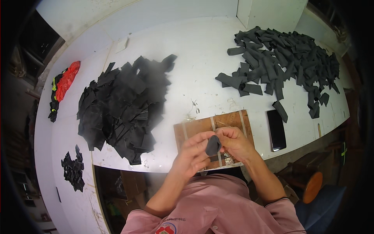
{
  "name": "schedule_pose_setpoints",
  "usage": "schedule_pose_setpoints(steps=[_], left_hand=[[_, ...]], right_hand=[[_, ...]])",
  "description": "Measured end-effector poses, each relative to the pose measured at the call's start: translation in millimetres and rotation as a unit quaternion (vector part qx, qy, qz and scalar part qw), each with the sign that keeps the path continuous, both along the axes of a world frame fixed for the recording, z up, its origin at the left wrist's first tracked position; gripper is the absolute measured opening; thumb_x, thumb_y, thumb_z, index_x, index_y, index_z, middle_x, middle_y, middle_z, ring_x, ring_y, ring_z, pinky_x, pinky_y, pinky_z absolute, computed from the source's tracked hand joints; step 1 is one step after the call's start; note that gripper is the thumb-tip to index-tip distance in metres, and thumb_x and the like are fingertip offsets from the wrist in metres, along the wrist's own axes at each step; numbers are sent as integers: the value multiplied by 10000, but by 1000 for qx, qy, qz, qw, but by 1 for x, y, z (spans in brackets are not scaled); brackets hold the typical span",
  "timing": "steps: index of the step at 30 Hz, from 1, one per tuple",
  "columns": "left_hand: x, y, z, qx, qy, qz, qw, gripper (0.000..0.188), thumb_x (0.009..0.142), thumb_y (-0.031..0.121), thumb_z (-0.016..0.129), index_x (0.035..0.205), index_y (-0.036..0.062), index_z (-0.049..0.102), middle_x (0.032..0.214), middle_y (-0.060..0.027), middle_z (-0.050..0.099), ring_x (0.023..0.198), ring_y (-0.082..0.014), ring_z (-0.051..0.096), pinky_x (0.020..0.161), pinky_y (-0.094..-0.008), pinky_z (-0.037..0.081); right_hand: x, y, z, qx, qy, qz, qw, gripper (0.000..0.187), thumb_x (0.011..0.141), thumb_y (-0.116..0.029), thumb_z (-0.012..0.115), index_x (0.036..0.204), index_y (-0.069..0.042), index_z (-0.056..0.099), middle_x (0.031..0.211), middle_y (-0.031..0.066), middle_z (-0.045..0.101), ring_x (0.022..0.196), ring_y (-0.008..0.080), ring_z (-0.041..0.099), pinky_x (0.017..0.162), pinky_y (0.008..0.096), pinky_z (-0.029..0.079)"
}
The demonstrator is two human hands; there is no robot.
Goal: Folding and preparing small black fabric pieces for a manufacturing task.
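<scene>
Between my two hands is a small dark grey fabric tube (213, 146), its rounded end turned toward me. My left hand (191, 153) grips it from the left side. On its other side, the fingers of my right hand (236, 143) pinch it close to the upper edge. Both hands are above a brown wooden board (191, 130) with pale strips across it, at the table's front edge. To the left lies a big heap of flat black fabric pieces (120, 109). A wide pile of dark grey fabric tubes (280, 58) spreads over the far right.
A black phone (276, 130) lies right of the board, with a single grey tube (280, 111) by its top. Far left are a red plastic bag (68, 81) and a smaller heap of black pieces (73, 169). An orange round stool seat (313, 187) stands below the table at right.
</scene>
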State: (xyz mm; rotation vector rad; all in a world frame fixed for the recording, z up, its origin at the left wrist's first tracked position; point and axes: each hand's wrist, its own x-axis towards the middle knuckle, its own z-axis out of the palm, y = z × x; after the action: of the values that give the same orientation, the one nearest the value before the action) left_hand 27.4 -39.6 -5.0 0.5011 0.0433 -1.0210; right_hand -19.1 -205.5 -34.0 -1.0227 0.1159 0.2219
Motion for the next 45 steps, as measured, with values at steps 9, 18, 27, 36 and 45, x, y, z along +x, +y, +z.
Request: schedule_pose_setpoints(steps=[9, 18, 27, 36, 45], left_hand=[[13, -7, 26, 200, -625, 173, 734, 194, 791, 18, 547, 981, -6, 578, 950, -126, 577, 862, -206, 538, 774, -273, 416], [-7, -11, 5, 47, -271, 236, 932, 153, 769, 60, 603, 898, -7, 557, 931, -161, 590, 889, -214, 564, 836, -354, 414], [15, -29, 60, 263, -613, -15, 745, 106, 724, 47, 641, 779, -20, 580, 723, -59, 562, 631, -100, 489, 543, -241, 394], [8, -24, 48, 258, -647, 137, 704, 216, 754, 26, 595, 962, -23, 564, 859, -130, 620, 787, -184, 592, 693, -255, 452], [9, -4, 23, 229, -413, 291, 832, 125, 847, 9, 464, 912, -41, 558, 904, -124, 607, 826, -151, 574, 749, -252, 447]], right_hand=[[-5, 1, 54, -452, -316, -177, 815, 304, 803, -274, 587, 887, 18, 576, 796, 95, 566, 745, 205, 547, 608, 263, 440], [-1, 4, 32, -670, -344, -78, 653, 204, 670, -147, 649, 619, -51, 477, 615, 63, 464, 567, 220, 477, 482, 329, 391], [-11, 5, 14, -525, -344, -186, 756, 61, 688, -81, 582, 683, -37, 541, 640, 84, 516, 553, 253, 509, 455, 360, 409], [-3, -1, 21, -580, -292, -62, 758, 119, 715, -108, 575, 794, -19, 568, 781, 128, 557, 691, 297, 558, 572, 362, 449], [3, -3, 41, -625, -289, -25, 725, 213, 736, -155, 628, 650, 0, 511, 556, 121, 472, 527, 296, 511, 484, 367, 399]])
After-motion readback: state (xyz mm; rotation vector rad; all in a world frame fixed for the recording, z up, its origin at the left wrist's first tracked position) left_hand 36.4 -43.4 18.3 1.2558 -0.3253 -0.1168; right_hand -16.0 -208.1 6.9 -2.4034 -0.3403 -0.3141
